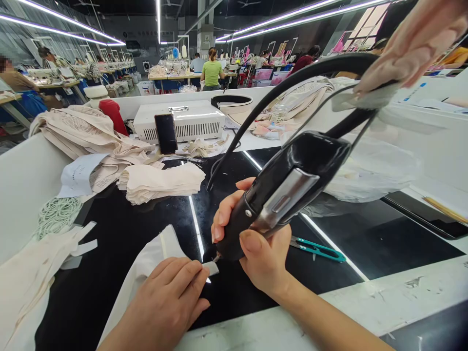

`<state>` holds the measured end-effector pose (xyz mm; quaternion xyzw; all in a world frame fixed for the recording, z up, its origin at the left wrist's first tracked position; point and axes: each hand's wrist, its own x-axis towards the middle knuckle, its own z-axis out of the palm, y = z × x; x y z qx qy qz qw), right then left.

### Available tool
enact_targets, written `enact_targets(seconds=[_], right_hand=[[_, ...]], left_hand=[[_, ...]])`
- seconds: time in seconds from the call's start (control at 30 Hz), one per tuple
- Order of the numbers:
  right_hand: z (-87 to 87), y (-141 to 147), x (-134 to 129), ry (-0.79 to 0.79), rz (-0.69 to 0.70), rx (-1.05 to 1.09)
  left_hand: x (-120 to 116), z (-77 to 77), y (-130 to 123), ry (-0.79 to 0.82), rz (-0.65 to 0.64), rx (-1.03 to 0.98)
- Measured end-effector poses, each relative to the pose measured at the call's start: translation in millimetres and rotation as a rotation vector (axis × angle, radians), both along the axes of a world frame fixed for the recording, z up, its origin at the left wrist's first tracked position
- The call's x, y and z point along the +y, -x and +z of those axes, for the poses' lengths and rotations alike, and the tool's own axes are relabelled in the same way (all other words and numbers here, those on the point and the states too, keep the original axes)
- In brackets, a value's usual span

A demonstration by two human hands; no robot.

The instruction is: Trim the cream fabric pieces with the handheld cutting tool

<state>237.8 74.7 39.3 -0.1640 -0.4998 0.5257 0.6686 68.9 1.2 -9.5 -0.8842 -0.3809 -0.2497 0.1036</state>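
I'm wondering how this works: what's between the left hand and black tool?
In the head view, a white strip's end lies between the left hand and black tool.

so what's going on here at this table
One person is working with both hands. The right-hand grip is closed around a black handheld tool, its tip pointing down beside a small pale tab; whether they touch is hard to tell. The left-hand grip lies over white cloth, fingertips at the tab. Teal snips lie on the black work surface, and a stack of cream cloth sits farther back.
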Motion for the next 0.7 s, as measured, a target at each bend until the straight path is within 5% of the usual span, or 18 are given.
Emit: enact_targets(seconds=[0.7], right_hand=[[0.6, -0.8, -0.4, 0.013, 0.003, -0.024]], left_hand=[[-0.8, -1.8, 1.3, -0.027, 0.024, 0.03]])
